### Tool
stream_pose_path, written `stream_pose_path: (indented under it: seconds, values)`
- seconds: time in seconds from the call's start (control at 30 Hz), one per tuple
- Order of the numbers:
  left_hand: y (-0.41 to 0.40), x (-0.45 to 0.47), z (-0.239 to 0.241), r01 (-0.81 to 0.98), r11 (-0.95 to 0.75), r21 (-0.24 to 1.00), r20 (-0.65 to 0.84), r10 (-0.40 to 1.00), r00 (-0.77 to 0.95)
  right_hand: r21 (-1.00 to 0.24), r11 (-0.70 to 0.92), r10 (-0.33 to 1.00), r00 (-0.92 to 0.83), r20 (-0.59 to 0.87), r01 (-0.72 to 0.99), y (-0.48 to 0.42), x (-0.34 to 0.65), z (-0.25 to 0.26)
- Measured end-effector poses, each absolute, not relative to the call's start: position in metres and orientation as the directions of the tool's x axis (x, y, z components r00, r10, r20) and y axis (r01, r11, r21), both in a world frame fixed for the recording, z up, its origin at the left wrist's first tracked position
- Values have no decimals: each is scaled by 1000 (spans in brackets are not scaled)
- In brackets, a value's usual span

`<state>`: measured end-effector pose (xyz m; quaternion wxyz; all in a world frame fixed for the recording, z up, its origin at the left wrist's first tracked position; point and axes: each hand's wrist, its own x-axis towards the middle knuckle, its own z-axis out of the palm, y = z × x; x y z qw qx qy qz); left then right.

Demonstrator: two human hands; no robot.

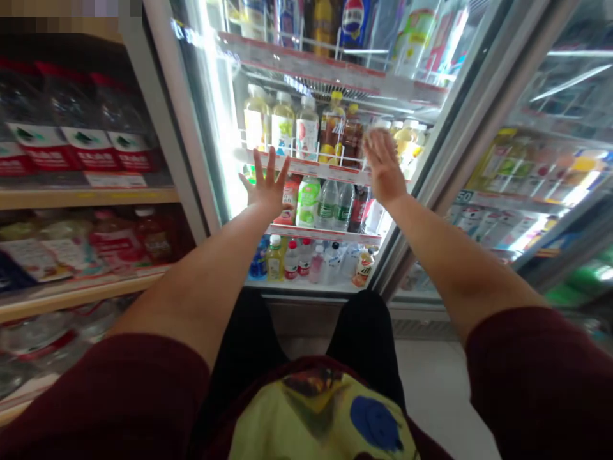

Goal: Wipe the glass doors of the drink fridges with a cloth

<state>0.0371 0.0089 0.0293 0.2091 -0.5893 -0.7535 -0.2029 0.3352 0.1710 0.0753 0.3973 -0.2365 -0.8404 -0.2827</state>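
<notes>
My left hand (267, 183) is stretched forward with its fingers spread, holding nothing. It is in front of the price-strip edge of the middle shelf (316, 168) of a lit drinks fridge. Behind its fingertips stand pale juice bottles (283, 128) and a pink-labelled bottle (307, 131). My right hand (384, 165) reaches up before the right part of that shelf. Its fingers are blurred but look extended, and nothing shows in them. Yellow-capped tea bottles (333, 126) stand to its left, and light yellow bottles (409, 142) are partly hidden behind it.
Lower down are a green-labelled bottle (308, 202), clear water bottles (328, 204) and a bottom row with red-capped bottles (291, 260). At the left, a wooden rack (86, 197) holds red-labelled bottles (79, 137). A metal door frame (460, 121) runs along the right.
</notes>
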Motion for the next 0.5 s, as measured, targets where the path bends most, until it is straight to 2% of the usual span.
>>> stream_pose_path:
  seconds: [0.1, 0.17, 0.23, 0.3, 0.37, 0.43, 0.5]
  values:
    - [8, 37, 30, 973, 223, 61, 550, 806, -220, 412, 790, 142, -788, 599, 455, 153, 331, 46]
    - [9, 37, 30, 971, 221, 86, 539, 810, -232, 456, 808, 113, -858, 502, 373, 150, 330, 43]
    - [10, 37, 30, 972, 195, 130, 533, 813, -234, 432, 792, 118, -803, 585, 431, 158, 330, 59]
    - [11, 37, 30, 971, 146, 190, 537, 813, -227, 346, 763, 133, -656, 743, 546, 172, 329, 81]
    - [10, 37, 30, 969, 110, 221, 548, 808, -217, 276, 747, 131, -541, 831, 605, 182, 329, 92]
    - [9, 38, 31, 970, 113, 217, 558, 801, -218, 274, 748, 131, -539, 832, 605, 181, 327, 82]
    - [8, 39, 31, 972, 136, 190, 552, 804, -220, 322, 765, 149, -640, 754, 557, 169, 327, 60]
